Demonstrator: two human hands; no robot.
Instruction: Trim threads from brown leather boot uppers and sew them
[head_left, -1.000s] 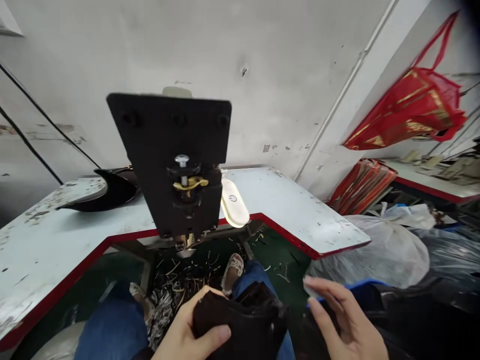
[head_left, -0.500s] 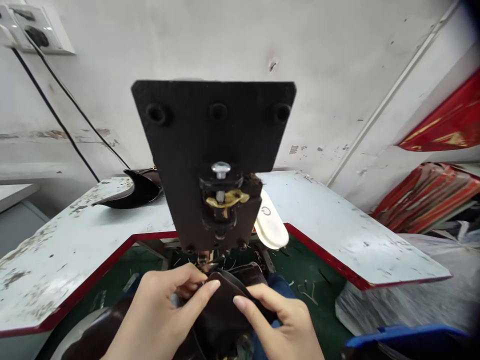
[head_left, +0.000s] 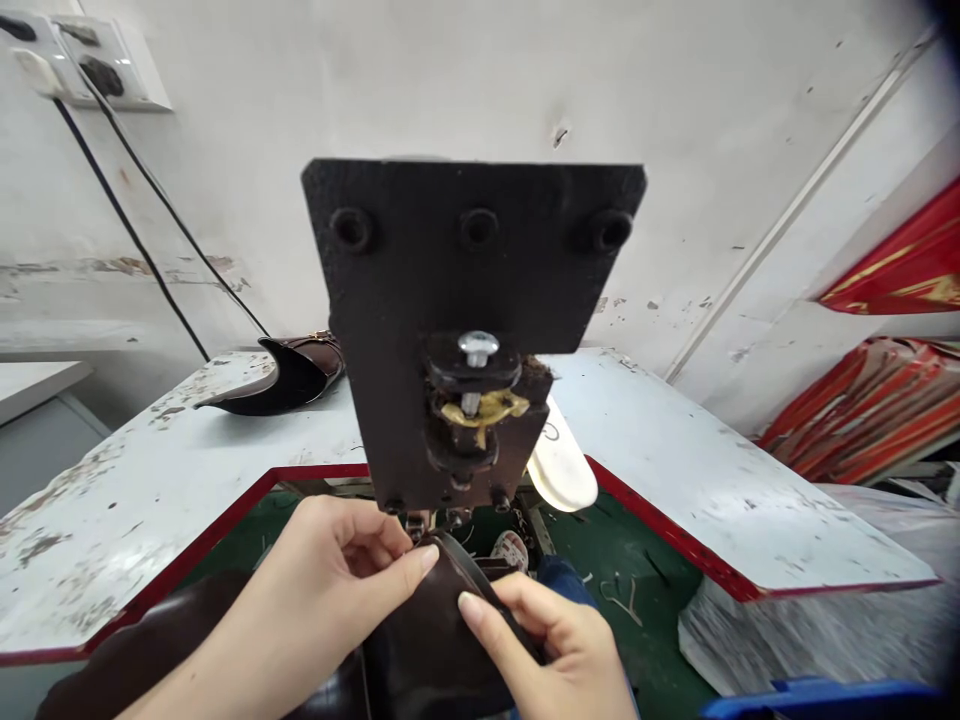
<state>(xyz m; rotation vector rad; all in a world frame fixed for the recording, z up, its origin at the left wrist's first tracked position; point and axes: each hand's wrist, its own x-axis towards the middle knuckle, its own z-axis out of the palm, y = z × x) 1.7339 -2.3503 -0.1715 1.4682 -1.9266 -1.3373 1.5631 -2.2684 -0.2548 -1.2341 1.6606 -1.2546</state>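
Observation:
Below a black machine head [head_left: 450, 280], both hands hold a dark brown leather piece [head_left: 431, 620] with a raised, strip-like edge. My left hand [head_left: 322, 580] pinches the piece near its top corner between thumb and fingers, close under the machine's small metal parts [head_left: 418, 522]. Farther down the right-hand edge, my right hand [head_left: 547, 640] has its thumb on the leather face and its fingers behind the strip [head_left: 469, 570]. The machine head and my left fingers partly hide where the leather meets the metal parts.
A white table [head_left: 675, 460] with a red edge surrounds the machine. On its left side lies a dark curved leather item [head_left: 292, 375]. A white lamp-like part [head_left: 564, 470] sits behind the head. Red folded material [head_left: 862, 410] and a blue bin edge [head_left: 825, 697] are at right.
The view has shifted, so the machine and table appear farther right. The leather lies somewhat differently, with more of its flat face showing. Both hands keep their pinch.

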